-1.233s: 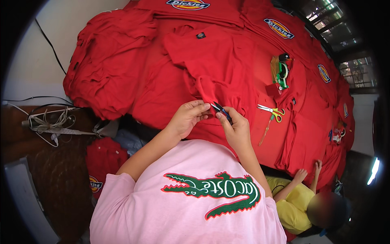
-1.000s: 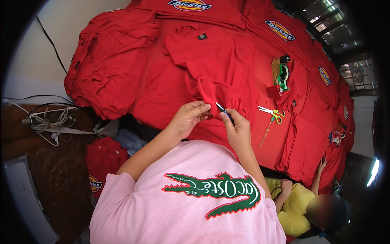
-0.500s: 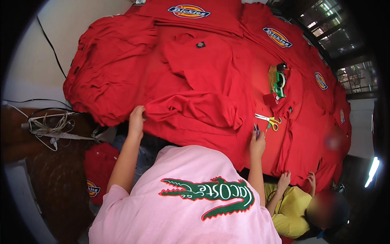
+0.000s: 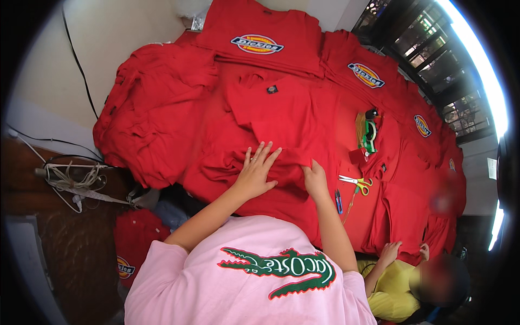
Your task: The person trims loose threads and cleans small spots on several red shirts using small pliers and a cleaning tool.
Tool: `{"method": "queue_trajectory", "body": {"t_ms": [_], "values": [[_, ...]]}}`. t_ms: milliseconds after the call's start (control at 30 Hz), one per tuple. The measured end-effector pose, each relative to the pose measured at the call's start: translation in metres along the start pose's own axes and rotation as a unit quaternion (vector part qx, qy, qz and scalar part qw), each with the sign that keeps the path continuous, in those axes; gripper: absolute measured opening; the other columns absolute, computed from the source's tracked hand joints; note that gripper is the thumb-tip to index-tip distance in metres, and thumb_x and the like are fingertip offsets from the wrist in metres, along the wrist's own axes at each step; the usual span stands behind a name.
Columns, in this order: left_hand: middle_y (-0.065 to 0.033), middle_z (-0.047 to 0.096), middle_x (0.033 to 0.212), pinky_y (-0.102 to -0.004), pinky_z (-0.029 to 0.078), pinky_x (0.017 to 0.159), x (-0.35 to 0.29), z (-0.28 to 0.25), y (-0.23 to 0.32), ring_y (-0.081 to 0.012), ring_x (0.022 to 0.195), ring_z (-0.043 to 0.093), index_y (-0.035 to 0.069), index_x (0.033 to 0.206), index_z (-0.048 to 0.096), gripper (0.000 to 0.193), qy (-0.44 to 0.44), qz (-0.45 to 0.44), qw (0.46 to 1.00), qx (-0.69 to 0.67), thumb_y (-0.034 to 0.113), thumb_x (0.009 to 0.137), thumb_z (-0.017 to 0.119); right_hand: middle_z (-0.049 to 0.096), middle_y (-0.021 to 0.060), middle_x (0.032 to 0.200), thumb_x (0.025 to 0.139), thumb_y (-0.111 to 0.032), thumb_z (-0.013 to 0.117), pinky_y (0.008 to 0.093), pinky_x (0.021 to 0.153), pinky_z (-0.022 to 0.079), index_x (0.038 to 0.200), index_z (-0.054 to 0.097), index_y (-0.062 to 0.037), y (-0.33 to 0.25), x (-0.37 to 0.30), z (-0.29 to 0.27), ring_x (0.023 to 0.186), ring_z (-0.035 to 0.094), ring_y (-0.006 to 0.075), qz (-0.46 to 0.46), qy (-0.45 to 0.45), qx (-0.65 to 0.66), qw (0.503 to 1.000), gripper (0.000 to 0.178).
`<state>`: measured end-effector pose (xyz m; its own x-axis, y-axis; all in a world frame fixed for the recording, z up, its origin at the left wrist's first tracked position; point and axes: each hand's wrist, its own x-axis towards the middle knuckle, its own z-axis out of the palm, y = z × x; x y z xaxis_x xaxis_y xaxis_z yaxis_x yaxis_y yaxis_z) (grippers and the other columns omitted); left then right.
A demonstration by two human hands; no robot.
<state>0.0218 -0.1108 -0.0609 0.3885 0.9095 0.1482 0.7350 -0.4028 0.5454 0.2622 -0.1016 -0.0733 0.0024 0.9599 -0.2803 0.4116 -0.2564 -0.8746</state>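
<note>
A red T-shirt (image 4: pixel 281 116) with a small dark label at its neck lies spread before me, bunched toward its near side. My left hand (image 4: pixel 257 177) rests on the bunched cloth with its fingers spread. To its right, my right hand (image 4: pixel 316 181) pinches a fold of the same shirt, its thumb uppermost and the other fingers partly hidden. Just beyond my right hand lie small blue-handled thread snips (image 4: pixel 338 201), and scissors (image 4: pixel 357 183) with yellow-green handles sit slightly farther off.
A crumpled heap of red shirts (image 4: pixel 154 108) is at the left. Flat shirt stacks (image 4: pixel 271 59) with a printed emblem line the far side. A tape dispenser (image 4: pixel 370 135) stands right of centre. At the lower right, a person in yellow (image 4: pixel 395 281) handles red cloth. Tangled cables (image 4: pixel 76 176) hang left.
My right hand has put the snips down on the table and moved left to grip the shirt. My left hand has moved right from the cloth's near-left edge onto the bunched fabric.
</note>
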Motion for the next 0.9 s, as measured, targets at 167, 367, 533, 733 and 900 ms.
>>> {"method": "queue_trajectory", "body": {"t_ms": [167, 367, 533, 733, 900], "values": [[-0.0163, 0.06, 0.142, -0.0563, 0.036, 0.116, 0.036, -0.022, -0.05, -0.0329, 0.135, 0.055, 0.011, 0.149, 0.05, 0.064, 0.106, -0.124, 0.984, -0.072, 0.006, 0.087, 0.068, 0.068, 0.0114, 0.132, 0.101, -0.012, 0.056, 0.0359, 0.106, 0.05, 0.132, 0.061, 0.0044, -0.151, -0.056, -0.05, 0.12, 0.065, 0.0205, -0.078, -0.114, 0.469, 0.872, 0.035], [-0.0111, 0.064, 0.139, -0.0374, 0.046, 0.11, 0.05, -0.095, -0.032, -0.0228, 0.128, 0.061, -0.001, 0.141, 0.058, 0.043, -0.13, -0.269, 0.752, -0.587, 0.019, 0.102, 0.055, 0.05, 0.0143, 0.146, 0.067, -0.009, 0.094, 0.0359, 0.116, 0.038, 0.148, 0.039, 0.0048, -0.184, -0.076, -0.079, 0.138, 0.048, 0.0238, -0.26, 0.029, 0.079, 0.962, 0.098], [-0.017, 0.058, 0.147, -0.0471, 0.046, 0.113, 0.06, -0.116, -0.031, -0.0342, 0.131, 0.059, -0.003, 0.143, 0.052, 0.054, -0.131, 0.021, 0.486, -0.864, 0.035, 0.106, 0.041, 0.061, 0.0254, 0.127, 0.081, -0.021, 0.074, 0.0513, 0.092, 0.054, 0.145, 0.048, -0.0039, -0.068, -0.028, -0.015, 0.113, 0.065, 0.0459, 0.004, 0.116, -0.292, 0.949, 0.071], [-0.019, 0.057, 0.144, -0.0517, 0.045, 0.114, 0.049, -0.129, 0.017, -0.0348, 0.129, 0.06, -0.001, 0.152, 0.041, 0.076, -0.138, 0.012, 0.536, -0.833, 0.042, 0.093, 0.061, 0.071, 0.0111, 0.128, 0.099, -0.017, 0.056, 0.0407, 0.104, 0.053, 0.138, 0.062, -0.0051, -0.01, -0.018, 0.048, 0.115, 0.069, 0.0222, 0.187, -0.265, 0.45, 0.832, 0.042], [-0.0127, 0.068, 0.126, -0.053, 0.038, 0.119, 0.036, -0.11, -0.078, -0.029, 0.115, 0.067, -0.003, 0.139, 0.054, 0.066, -0.196, -0.227, 0.717, -0.629, 0.015, 0.08, 0.075, 0.062, 0.0181, 0.142, 0.1, -0.017, 0.058, 0.0493, 0.114, 0.047, 0.142, 0.054, 0.0042, -0.123, -0.043, -0.006, 0.129, 0.062, 0.033, -0.066, -0.316, 0.698, 0.639, 0.047]]}}
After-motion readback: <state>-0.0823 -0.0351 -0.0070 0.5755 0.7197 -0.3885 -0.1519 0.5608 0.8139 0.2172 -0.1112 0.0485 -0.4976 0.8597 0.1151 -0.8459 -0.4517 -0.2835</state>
